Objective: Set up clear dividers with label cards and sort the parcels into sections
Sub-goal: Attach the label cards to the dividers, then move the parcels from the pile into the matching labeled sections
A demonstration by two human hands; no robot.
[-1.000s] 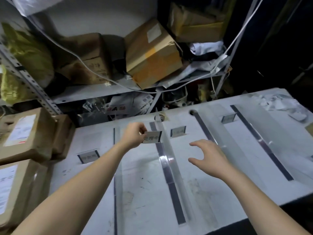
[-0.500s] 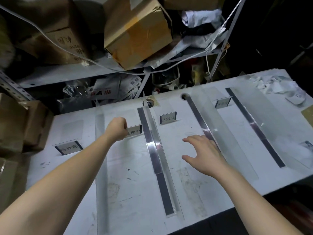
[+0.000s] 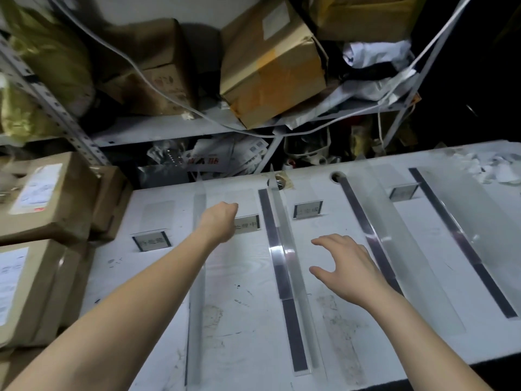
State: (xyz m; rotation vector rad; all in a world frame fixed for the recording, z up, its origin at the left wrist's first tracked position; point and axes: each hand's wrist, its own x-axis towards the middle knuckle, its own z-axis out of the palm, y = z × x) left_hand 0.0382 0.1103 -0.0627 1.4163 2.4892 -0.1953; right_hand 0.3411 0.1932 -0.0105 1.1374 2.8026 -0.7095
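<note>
White tabletop point(image 3: 253, 320) stretches under my arms, with cluttered shelves point(image 3: 169, 128) beyond my hands. My left hand point(image 3: 218, 221) is curled into a fist against the left edge of a label card point(image 3: 248, 224) that stands on the table. I cannot tell whether my fingers pinch it. Just right of that card a clear divider point(image 3: 290, 277) runs between my two hands. My right hand point(image 3: 346, 263) hovers open with its fingers spread, holding nothing. Another divider point(image 3: 394, 249) lies just past it on the right. Brown parcels point(image 3: 42, 198) are stacked well left of my left arm.
</note>
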